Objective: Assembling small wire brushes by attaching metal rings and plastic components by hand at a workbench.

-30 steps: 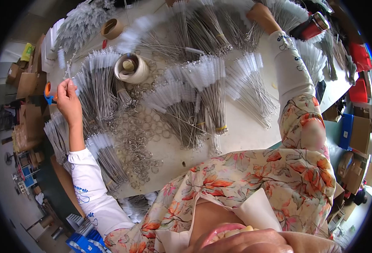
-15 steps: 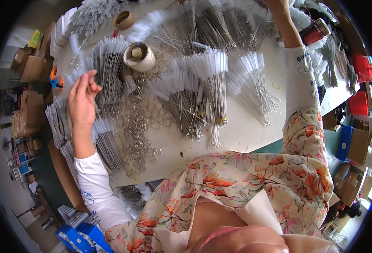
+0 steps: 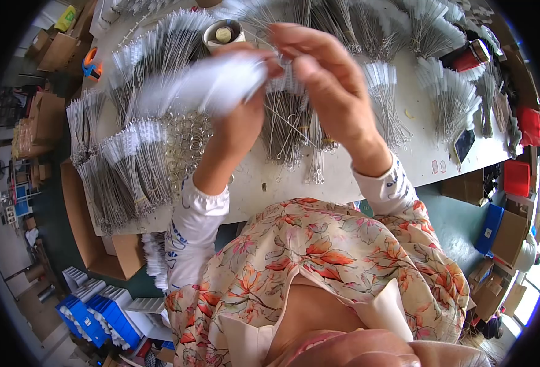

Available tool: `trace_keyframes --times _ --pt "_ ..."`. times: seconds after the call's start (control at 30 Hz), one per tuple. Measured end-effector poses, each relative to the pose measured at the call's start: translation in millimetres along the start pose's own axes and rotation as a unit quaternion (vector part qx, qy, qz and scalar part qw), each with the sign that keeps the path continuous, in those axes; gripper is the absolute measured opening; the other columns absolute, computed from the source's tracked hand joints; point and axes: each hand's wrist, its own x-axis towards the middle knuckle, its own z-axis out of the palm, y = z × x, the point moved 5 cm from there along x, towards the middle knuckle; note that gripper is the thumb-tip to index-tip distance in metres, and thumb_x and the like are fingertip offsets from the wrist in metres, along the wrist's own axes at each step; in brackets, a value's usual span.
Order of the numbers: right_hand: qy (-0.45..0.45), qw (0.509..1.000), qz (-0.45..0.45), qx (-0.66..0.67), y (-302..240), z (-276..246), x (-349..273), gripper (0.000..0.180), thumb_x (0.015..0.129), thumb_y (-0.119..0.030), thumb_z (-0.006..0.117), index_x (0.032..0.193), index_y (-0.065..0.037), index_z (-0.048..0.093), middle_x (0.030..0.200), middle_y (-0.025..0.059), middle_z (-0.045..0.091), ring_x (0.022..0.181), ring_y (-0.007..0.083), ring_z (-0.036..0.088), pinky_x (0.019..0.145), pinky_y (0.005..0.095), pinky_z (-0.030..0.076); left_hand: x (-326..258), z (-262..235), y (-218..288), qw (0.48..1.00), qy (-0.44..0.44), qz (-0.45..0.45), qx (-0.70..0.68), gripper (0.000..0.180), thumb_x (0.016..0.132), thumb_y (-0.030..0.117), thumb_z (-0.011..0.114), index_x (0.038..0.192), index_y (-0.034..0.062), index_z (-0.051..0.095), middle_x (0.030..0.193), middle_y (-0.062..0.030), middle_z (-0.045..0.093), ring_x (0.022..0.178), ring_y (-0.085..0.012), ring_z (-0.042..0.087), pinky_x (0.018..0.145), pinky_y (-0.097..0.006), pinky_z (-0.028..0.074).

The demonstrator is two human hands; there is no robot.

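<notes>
Over the middle of the table, my left hand [image 3: 239,122] is closed round a bunch of white tube brushes [image 3: 206,82], whose bristle ends point left and are smeared by motion. Close on its right is my right hand [image 3: 340,101], thumb and fingers curved and blurred near the far end of the bunch; whether it grips anything is unclear. Beneath both hands lie upright-fanned bundles of similar brushes [image 3: 282,131] with looped wire handles. Loose metal rings [image 3: 187,144] are heaped left of my left forearm.
More brush bundles [image 3: 138,153] cover the table's left side. A round cream container [image 3: 212,40] stands at the back. Orange-handled scissors [image 3: 91,64] lie far left, a red thermos [image 3: 469,56] far right. An open cardboard box [image 3: 126,260] and blue crates [image 3: 83,318] sit off the table, lower left.
My right hand has come from the far right to the middle. My left hand has moved right and now holds a brush bunch. The view has shifted, showing more of the floor.
</notes>
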Motion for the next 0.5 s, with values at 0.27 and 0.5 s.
trace_keyframes --times 0.27,0.5 --pt "0.154 0.903 0.224 0.333 54.2 -1.0 -34.1 0.019 0.094 -0.018 0.047 0.102 -0.003 0.056 0.080 0.0014 0.060 0.070 0.0088 0.056 0.071 0.0255 0.050 -57.2 1.0 24.6 0.979 -0.069 -0.148 -0.122 0.019 0.075 0.004 0.066 0.093 0.0035 0.064 0.102 -0.0100 0.055 0.086 -0.0224 0.058 0.068 -0.029 0.049" --pt "-0.103 0.956 0.251 -0.109 14.2 -1.1 -50.5 0.018 0.091 -0.016 0.052 0.090 0.000 0.062 0.073 0.0003 0.060 0.057 0.0070 0.047 0.054 0.0222 0.041 -38.7 -69.8 48.0 0.997 -0.008 -0.032 -0.069 0.070 0.075 0.033 0.072 0.129 0.0003 0.041 0.127 -0.0163 0.038 0.115 -0.0266 0.043 0.097 -0.039 0.035"
